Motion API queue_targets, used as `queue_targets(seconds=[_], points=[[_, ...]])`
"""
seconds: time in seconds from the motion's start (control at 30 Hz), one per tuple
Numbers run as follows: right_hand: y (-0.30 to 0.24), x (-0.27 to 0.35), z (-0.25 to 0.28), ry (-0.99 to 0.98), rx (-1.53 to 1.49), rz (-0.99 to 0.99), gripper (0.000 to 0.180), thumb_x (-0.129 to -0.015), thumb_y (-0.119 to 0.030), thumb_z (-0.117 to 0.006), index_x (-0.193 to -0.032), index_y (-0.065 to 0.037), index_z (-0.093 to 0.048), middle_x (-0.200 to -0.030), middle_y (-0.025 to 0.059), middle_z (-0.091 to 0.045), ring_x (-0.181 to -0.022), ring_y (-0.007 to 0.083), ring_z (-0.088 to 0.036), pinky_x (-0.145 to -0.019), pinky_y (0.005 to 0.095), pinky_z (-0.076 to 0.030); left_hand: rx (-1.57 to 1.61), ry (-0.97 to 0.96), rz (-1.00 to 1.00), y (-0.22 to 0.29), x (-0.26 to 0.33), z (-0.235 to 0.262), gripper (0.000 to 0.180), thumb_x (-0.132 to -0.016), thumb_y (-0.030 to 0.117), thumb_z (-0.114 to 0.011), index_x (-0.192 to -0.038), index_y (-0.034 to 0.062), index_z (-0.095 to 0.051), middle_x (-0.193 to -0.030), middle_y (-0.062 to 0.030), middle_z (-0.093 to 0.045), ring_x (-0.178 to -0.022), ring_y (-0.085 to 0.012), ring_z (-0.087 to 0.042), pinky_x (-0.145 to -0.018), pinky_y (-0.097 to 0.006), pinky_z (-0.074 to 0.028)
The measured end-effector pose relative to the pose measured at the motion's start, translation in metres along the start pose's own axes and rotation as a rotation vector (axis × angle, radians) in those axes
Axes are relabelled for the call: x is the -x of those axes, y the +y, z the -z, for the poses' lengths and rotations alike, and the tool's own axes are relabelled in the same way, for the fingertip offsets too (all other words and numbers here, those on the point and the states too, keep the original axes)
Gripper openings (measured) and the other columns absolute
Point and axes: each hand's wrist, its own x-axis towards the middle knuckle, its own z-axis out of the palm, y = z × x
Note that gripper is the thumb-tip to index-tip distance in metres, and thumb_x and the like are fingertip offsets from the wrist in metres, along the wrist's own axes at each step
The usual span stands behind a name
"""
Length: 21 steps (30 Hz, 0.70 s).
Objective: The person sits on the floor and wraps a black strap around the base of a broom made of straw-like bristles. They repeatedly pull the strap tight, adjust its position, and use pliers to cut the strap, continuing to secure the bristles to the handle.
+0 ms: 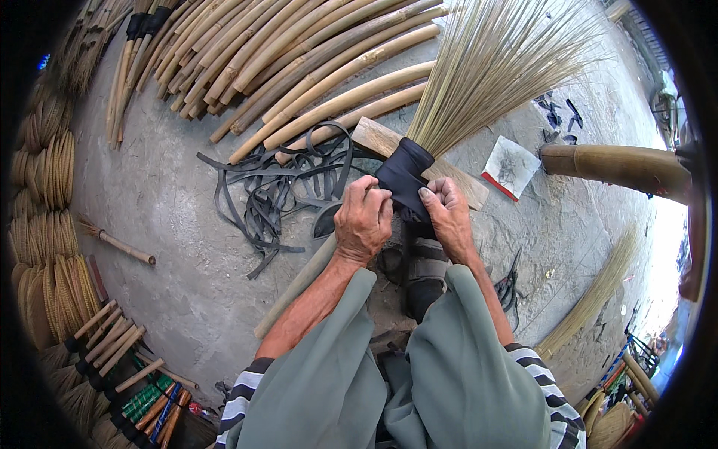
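Observation:
A broom head of long, straw-coloured bristles (490, 82) fans out away from me, its near end wrapped in a black sleeve (404, 168). The sleeve lies across a short wooden plank (467, 179) on the floor, in front of my feet. My left hand (364, 218) has its fingers curled at the sleeve's left edge, pinching it. Opposite, my right hand (447, 213) grips the sleeve's right edge between thumb and bent fingers. Whether the material is rubber or cloth I cannot tell. To the left lies a tangle of black strips (277, 191).
Bamboo poles (329, 67) lie in rows at the far left. Scissors (508, 283) rest right of my right forearm, near a loose bristle bundle (591, 295). A white sheet (511, 166) lies beside a thick bamboo post (617, 165). Coiled braids (56, 239) line the left side.

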Motion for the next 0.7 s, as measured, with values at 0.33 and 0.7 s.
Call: queue_targets(seconds=[0.33, 0.7], points=[[0.006, -0.002, 0.008, -0.029, 0.005, -0.023, 0.024, -0.112, -0.025, -0.074, -0.103, -0.005, -0.063, -0.085, -0.0054, -0.054, -0.081, 0.0047, -0.048, -0.071, 0.0255, -0.045, 0.015, -0.277, 0.389, -0.004, -0.015, 0.004, 0.046, -0.086, 0.013, -0.085, -0.125, 0.0036, -0.061, -0.112, -0.0181, -0.072, -0.095, -0.0433, -0.074, -0.083, -0.051, -0.061], [-0.024, 0.004, -0.018, 0.002, 0.355, 0.153, 0.038, -0.107, -0.035, -0.076, -0.095, 0.0, -0.066, -0.078, 0.0213, -0.064, -0.071, 0.0328, -0.063, -0.071, 0.0443, -0.053, 0.165, -0.59, 0.567, -0.008, -0.02, 0.01, 0.044, -0.091, 0.033, -0.076, -0.119, 0.0024, -0.061, -0.099, -0.0277, -0.075, -0.088, -0.0506, -0.071, -0.083, -0.054, -0.059]])
